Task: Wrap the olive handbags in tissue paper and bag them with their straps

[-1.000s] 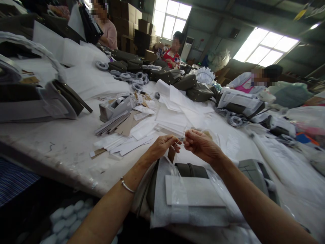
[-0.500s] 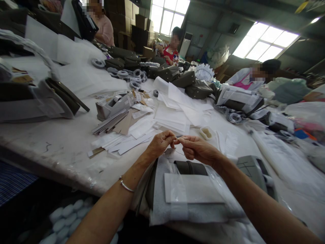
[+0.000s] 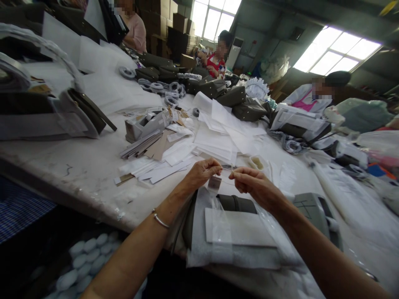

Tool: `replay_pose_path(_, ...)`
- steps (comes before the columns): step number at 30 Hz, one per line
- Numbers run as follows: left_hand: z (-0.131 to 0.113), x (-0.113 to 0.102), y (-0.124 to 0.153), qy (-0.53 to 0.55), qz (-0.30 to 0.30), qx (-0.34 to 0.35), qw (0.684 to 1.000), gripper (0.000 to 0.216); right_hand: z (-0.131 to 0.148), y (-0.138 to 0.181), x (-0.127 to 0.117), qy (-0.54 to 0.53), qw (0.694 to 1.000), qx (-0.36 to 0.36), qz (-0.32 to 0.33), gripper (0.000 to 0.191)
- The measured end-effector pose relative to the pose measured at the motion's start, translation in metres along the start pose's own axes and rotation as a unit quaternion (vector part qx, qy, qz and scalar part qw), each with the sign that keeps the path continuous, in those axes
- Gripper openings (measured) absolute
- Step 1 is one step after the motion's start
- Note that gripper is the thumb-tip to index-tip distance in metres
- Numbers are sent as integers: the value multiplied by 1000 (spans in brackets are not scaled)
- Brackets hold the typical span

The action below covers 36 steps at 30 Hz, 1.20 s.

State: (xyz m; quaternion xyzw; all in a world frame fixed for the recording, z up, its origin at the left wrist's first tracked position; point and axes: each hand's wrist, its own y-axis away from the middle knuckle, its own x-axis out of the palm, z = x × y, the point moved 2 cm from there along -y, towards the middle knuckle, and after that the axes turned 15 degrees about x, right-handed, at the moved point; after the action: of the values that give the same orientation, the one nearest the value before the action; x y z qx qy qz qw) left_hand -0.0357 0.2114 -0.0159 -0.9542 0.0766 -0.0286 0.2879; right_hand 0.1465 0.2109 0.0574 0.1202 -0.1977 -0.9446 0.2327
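Note:
My left hand (image 3: pixel 204 172) is closed in a pinch on a thin string, and a small greyish tag (image 3: pixel 214 183) hangs just under its fingertips. A short way to the right, my right hand (image 3: pixel 251 182) pinches the other part of the string, which runs thinly across the gap. Below both hands lies a dark handbag (image 3: pixel 235 204), partly wrapped in white sheeting and clear plastic. A white card (image 3: pixel 240 227) rests on its front under the plastic.
A grey holder (image 3: pixel 148 124) with cards and paper strips stands ahead on the left. White sheets (image 3: pixel 215 137) cover the middle. A small tub (image 3: pixel 257 162) sits beyond my right hand. Wrapped bags (image 3: pixel 46 116) lie left, and a grey piece (image 3: pixel 314 211) right. Several people work across the table (image 3: pixel 93 178).
My hands have moved apart, with the string stretched between them. The tag now hangs in plain sight below my left fingers. The whole view has shifted slightly.

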Motion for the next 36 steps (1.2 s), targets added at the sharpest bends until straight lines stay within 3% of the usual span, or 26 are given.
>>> replay_pose_path(2,3,-13,-1,-76,-24,-42,996,25,9,9,-14,8,997,-58,-55,15)
replay_pose_path(5,10,-34,1,-220,-58,-164,960,18,30,25,-38,-30,989,-118,-81,14)
replay_pose_path(9,20,-43,8,-255,-28,-249,934,13,57,38,-57,-66,985,-140,-79,21)
replay_pose_path(11,24,-39,10,-243,-8,-272,931,14,60,31,-56,-29,992,-97,-73,23)
replay_pose_path(14,30,-31,11,-198,10,-309,930,10,46,1,-42,127,991,31,-37,29)
replay_pose_path(17,31,-28,10,-135,14,-342,930,16,15,-40,-18,286,949,128,32,24)
replay_pose_path(19,29,-28,9,-100,12,-348,932,23,-9,-64,-1,320,927,163,104,16)
replay_pose_path(22,24,-31,9,-64,13,-345,936,30,-37,-87,20,220,937,187,195,14)
replay_pose_path(24,20,-33,9,-44,23,-335,941,30,-48,-94,26,93,954,195,209,16)
replay_pose_path(27,16,-37,9,-33,51,-304,951,33,-56,-97,29,-49,948,217,228,17)
replay_pose_path(31,18,-39,10,-87,80,-277,954,31,-56,-98,28,-87,934,235,256,16)
replay_pose_path(36,25,-42,14,-210,82,-302,926,12,-52,-98,24,-40,937,251,238,20)
